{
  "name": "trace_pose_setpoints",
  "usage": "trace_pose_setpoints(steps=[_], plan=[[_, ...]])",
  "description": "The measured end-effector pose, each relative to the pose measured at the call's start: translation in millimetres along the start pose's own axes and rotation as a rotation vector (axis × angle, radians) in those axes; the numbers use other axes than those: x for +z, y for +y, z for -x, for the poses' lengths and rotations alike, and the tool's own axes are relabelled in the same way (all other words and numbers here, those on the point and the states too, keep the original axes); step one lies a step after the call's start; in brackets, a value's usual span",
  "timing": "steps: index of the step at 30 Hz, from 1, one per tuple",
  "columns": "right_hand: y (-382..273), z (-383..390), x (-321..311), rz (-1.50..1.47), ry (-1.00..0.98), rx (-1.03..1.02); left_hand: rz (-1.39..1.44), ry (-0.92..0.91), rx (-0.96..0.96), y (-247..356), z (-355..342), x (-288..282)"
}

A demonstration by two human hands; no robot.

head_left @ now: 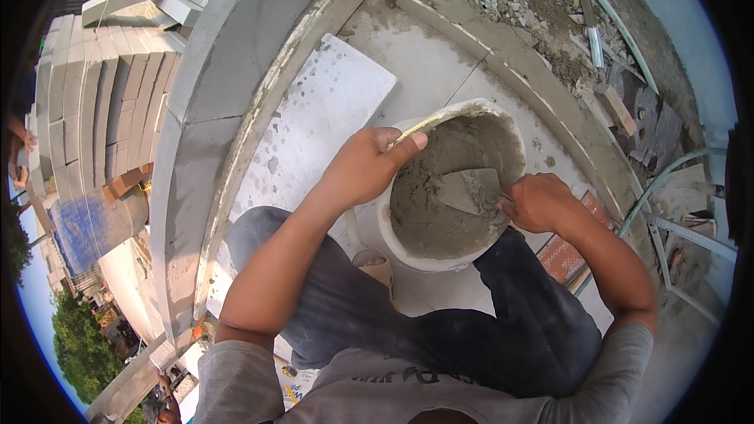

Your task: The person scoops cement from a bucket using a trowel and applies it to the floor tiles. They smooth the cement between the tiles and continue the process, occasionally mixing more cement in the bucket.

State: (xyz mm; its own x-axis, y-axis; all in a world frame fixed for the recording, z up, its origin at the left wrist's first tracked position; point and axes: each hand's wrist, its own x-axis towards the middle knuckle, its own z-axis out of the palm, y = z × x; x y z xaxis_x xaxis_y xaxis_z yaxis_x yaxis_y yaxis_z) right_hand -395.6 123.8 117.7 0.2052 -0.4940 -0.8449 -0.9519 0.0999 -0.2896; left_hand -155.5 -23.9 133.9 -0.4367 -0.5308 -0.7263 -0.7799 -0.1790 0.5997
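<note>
A white bucket [518,145] stands between my knees, with grey wet mortar [424,224] inside. My left hand [363,169] is closed on the bucket's rim at its far left, thumb over a thin yellowish strip, perhaps the handle. Inside the bucket, a trowel [473,191] lies with its mortar-smeared blade on the mortar, pointing left. The trowel's handle is inside my right hand [539,202], which is closed around it at the bucket's right edge; the fingers mostly cover the handle.
Left of me runs a grey block wall [208,71], with stacked blocks [102,102] beyond. A white slab [338,78] spotted with mortar lies past the bucket. Rubble [503,0] and a green hose [667,177] are right. Another person's hand [23,140] shows at the left edge.
</note>
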Motion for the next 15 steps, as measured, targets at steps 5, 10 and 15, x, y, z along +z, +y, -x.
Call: trace_pose_setpoints(steps=[5, 10, 15], plan=[[22, -6, 35, 0.242, 0.601, -0.087, 0.025, -0.034, 0.061, 12, -2, 1], [22, -21, 57, 0.295, 0.456, -0.265, 0.068, -0.027, 0.064, 22, 1, 8], [18, -21, 61, 0.212, 0.304, -0.421, 0.128, 0.028, 0.088, 16, -2, 12]])
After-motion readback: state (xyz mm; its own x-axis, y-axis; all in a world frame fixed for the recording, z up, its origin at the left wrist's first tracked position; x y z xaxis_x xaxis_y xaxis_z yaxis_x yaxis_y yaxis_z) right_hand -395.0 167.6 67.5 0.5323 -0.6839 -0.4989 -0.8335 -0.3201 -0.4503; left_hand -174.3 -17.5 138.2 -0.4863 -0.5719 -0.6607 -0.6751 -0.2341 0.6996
